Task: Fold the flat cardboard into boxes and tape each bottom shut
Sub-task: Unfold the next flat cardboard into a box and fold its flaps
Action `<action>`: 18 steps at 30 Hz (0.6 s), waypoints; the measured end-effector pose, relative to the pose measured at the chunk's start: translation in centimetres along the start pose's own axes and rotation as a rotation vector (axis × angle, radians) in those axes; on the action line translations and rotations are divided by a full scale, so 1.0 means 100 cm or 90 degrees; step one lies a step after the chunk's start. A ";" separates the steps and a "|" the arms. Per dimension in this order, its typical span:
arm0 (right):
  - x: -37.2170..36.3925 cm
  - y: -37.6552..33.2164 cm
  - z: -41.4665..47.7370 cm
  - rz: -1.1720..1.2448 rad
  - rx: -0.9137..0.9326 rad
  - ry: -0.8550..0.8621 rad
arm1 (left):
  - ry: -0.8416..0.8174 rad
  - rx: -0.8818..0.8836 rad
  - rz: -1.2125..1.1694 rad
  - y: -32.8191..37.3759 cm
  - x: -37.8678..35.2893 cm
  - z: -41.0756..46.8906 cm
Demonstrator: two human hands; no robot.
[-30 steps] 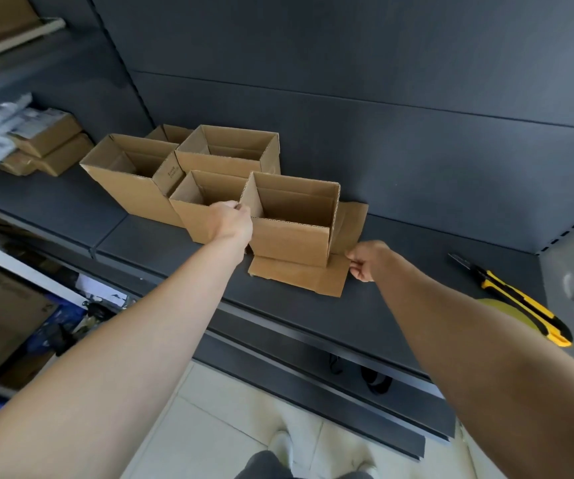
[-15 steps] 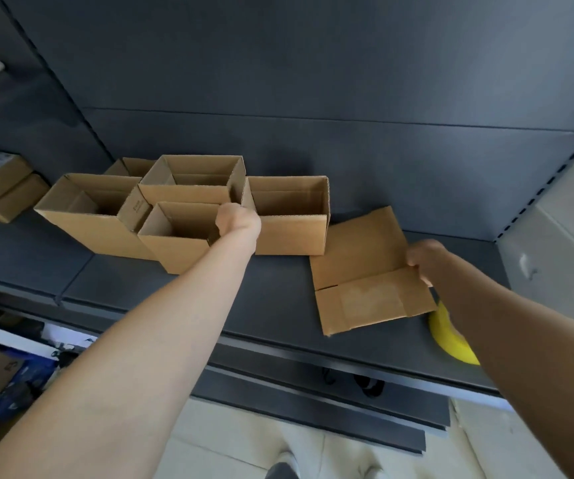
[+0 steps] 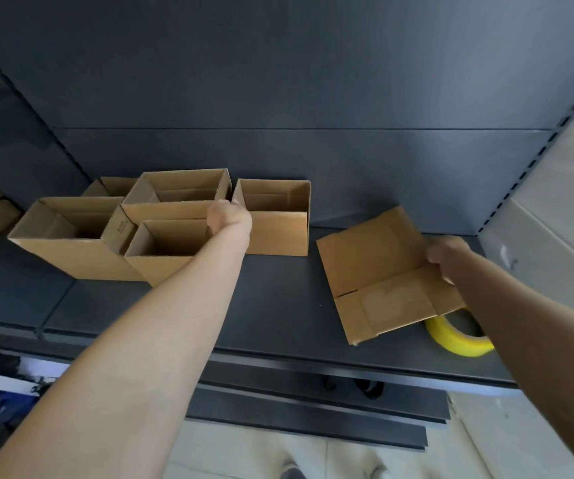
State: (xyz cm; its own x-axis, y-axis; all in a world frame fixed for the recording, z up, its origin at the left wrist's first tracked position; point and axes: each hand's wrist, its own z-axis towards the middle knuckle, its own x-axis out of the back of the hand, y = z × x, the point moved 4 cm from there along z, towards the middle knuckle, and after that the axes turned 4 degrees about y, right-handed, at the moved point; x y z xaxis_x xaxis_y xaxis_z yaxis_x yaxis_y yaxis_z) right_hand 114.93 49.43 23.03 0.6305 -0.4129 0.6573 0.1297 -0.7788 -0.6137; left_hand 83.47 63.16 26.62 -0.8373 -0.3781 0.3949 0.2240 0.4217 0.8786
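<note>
- A dark grey back panel (image 3: pixel 295 81) fills the upper view, with a horizontal seam across it.
- A slotted upright (image 3: pixel 534 160) runs diagonally at the right; another upright (image 3: pixel 26 108) slants at the left.
- The dark shelf (image 3: pixel 278 305) spans the view, with a joint near its left end.
- A lower dark ledge (image 3: pixel 313 409) sits below the shelf's front edge.
- A pale grey wall (image 3: pixel 555 236) stands at the right.
- The floor (image 3: pixel 261 454) is light tile.
- At the lower left, blue and white clutter (image 3: pixel 5 385) is too blurred to identify.
- Light is soft, brighter toward the right.
</note>
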 end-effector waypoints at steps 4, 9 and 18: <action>0.002 0.003 0.005 -0.007 0.015 -0.004 | 0.063 -0.066 0.020 -0.008 0.005 -0.016; 0.013 -0.001 -0.003 -0.019 0.046 -0.011 | -0.102 -0.170 0.072 -0.007 -0.020 -0.056; 0.060 -0.043 -0.032 -0.175 0.278 0.031 | -0.363 -0.254 0.103 0.027 -0.066 -0.130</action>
State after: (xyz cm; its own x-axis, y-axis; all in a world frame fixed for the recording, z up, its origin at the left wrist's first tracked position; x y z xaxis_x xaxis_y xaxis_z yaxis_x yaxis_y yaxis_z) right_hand 115.66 48.78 31.02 0.4938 -0.2499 0.8329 0.5994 -0.5961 -0.5342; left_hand 96.12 56.08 29.84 -0.8838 0.1996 0.4231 0.4422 0.0611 0.8949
